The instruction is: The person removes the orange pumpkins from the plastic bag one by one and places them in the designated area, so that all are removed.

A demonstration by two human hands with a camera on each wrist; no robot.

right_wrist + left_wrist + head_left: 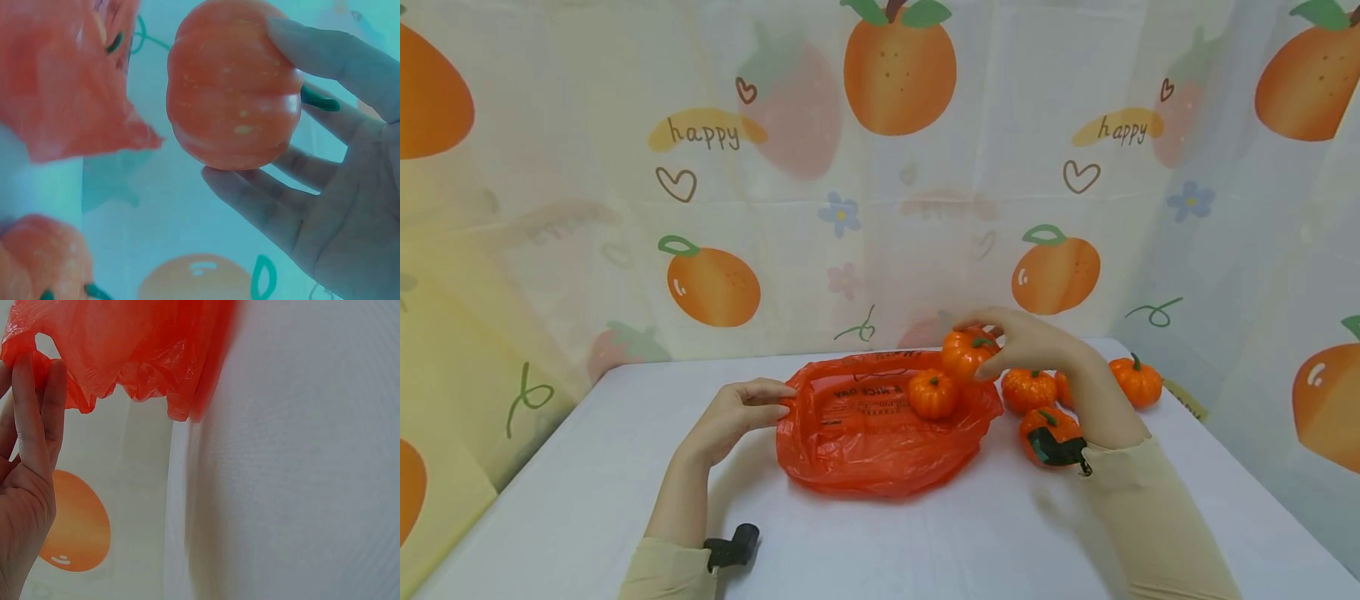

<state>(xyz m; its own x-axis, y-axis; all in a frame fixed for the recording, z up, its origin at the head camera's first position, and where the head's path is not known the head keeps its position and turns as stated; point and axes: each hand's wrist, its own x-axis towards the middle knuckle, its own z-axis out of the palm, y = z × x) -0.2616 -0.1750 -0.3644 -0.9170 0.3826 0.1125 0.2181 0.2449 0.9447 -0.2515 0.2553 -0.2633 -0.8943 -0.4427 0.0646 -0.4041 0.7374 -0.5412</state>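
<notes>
A red plastic bag [880, 467] with black print lies spread open on the white table. My left hand [747, 410] pinches its left rim between fingers and thumb; in the left wrist view the bag's edge [125, 350] hangs from those fingers. One small orange pumpkin [933, 394] sits inside the bag, toward its right side. Over the bag's right rim my right hand [1026, 337] holds another small pumpkin [967, 354], thumb on one side and fingers on the other. The right wrist view shows this pumpkin [234, 87] with its green stem toward the palm.
Right of the bag, several more pumpkins stand on the table, among them one beside the bag [1028, 390], a nearer one [1049, 429] partly behind the right wrist's black camera [1054, 448], and one farther right [1137, 382]. A fruit-printed curtain [880, 208] hangs behind the table.
</notes>
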